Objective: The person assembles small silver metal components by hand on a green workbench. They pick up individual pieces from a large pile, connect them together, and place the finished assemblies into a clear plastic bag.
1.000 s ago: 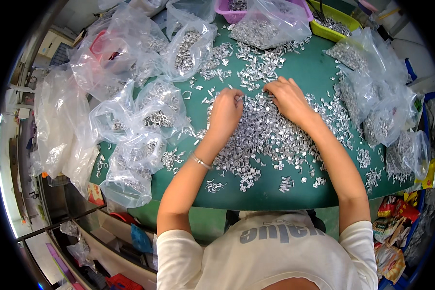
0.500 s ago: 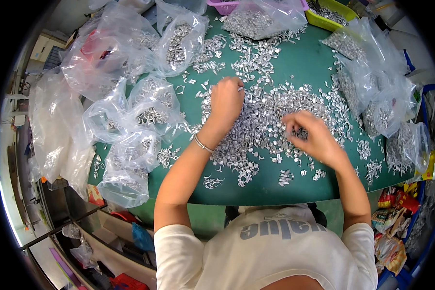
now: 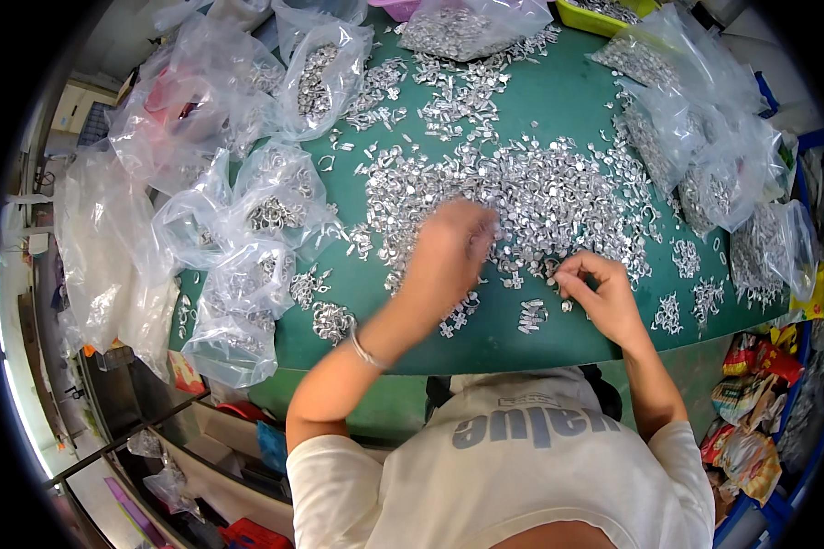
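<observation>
A wide pile of small silver metal pieces, some ring-shaped, lies spread on the green table. Over the near left part of this pile is my left hand, smeared by motion, so its fingers and anything in them are unclear. My right hand is at the pile's near edge, thumb and forefinger pinched together at a tiny silver piece I cannot make out. Just left of it sits a small row of silver pieces. A round cluster of silver rings lies beside my left forearm.
Clear plastic bags holding silver pieces crowd the left side; more bags line the right. At the far edge stand a purple basket and a yellow-green basket. Little sorted heaps lie near the right edge.
My left hand has come nearer to me from the pile's far left part. My right hand has also drawn nearer, from over the pile to its near edge. The view has shifted slightly.
</observation>
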### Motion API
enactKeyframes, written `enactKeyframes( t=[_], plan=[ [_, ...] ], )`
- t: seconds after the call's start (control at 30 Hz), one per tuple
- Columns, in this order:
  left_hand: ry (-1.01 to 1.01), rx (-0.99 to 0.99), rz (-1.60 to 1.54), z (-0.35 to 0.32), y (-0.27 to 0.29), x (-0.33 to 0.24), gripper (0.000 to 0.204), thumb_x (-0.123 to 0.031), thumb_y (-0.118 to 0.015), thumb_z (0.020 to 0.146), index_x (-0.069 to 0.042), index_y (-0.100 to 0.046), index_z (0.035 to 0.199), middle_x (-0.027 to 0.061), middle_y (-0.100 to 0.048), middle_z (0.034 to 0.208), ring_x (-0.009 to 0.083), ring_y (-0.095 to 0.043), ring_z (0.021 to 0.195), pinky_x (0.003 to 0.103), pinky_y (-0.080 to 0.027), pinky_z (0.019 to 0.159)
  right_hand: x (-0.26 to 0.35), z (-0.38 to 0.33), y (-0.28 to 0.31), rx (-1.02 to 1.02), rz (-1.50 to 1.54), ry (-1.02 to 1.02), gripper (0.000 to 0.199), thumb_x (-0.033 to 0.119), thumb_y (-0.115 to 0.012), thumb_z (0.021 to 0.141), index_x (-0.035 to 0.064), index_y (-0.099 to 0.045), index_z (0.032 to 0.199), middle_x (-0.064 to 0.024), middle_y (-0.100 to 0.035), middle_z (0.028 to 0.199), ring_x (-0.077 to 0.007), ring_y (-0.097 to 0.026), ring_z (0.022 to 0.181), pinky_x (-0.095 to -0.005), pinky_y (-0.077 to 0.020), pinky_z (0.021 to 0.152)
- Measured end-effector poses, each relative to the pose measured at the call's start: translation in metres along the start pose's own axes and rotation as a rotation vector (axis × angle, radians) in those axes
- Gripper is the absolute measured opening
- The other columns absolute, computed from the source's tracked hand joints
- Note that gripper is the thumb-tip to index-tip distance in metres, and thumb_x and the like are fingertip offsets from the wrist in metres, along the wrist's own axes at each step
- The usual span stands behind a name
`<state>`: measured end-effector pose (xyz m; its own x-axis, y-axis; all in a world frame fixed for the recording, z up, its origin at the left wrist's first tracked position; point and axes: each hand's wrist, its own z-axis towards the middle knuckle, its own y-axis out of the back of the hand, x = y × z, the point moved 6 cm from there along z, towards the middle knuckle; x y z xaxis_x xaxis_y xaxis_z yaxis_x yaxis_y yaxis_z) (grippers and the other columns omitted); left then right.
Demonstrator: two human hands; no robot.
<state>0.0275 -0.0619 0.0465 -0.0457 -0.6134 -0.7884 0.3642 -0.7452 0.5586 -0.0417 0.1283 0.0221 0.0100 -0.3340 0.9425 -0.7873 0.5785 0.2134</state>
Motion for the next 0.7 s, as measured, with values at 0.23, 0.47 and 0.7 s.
enactKeyframes(
  t=[0.23, 0.47, 0.7],
  plan=[
    [-0.018, 0.284, 0.073, -0.078, -0.068, -0.033, 0.023, 0.0, -0.06, 0.079, -0.001, -0.06, 0.102, 0.0121, -0.056, 0.097, 0.0312, -0.054, 0.087, 0.039, -0.044, 0.076, -0.02, -0.005, -0.024, -0.014, 0.737, -0.185, 0.011, 0.011, -0.055, 0.092, 0.0027, -0.052, 0.086, 0.0001, -0.053, 0.065, -0.0063, -0.047, 0.055, -0.0216, -0.0397, 0.053],
    [0.058, 0.173, -0.005, -0.078, -0.061, -0.037, 0.032, 0.001, -0.06, 0.08, 0.001, -0.055, 0.112, 0.017, -0.051, 0.11, 0.0341, -0.053, 0.095, 0.04, -0.044, 0.083, -0.005, -0.013, 0.015, -0.199, -0.228, 0.045, 0.01, 0.001, -0.062, 0.083, -0.0008, -0.061, 0.092, -0.005, -0.058, 0.068, -0.0098, -0.055, 0.06, -0.0249, -0.0425, 0.053],
    [-0.005, 0.184, 0.006, -0.092, -0.073, -0.035, 0.038, 0.001, -0.061, 0.078, 0.001, -0.053, 0.115, 0.0165, -0.05, 0.112, 0.0331, -0.05, 0.1, 0.039, -0.043, 0.086, 0.006, -0.033, -0.008, -0.118, -0.368, 0.31, 0.014, -0.006, -0.06, 0.079, -0.0033, -0.06, 0.093, -0.0146, -0.061, 0.086, -0.0293, -0.057, 0.079, -0.0351, -0.0465, 0.069]
  ],
)
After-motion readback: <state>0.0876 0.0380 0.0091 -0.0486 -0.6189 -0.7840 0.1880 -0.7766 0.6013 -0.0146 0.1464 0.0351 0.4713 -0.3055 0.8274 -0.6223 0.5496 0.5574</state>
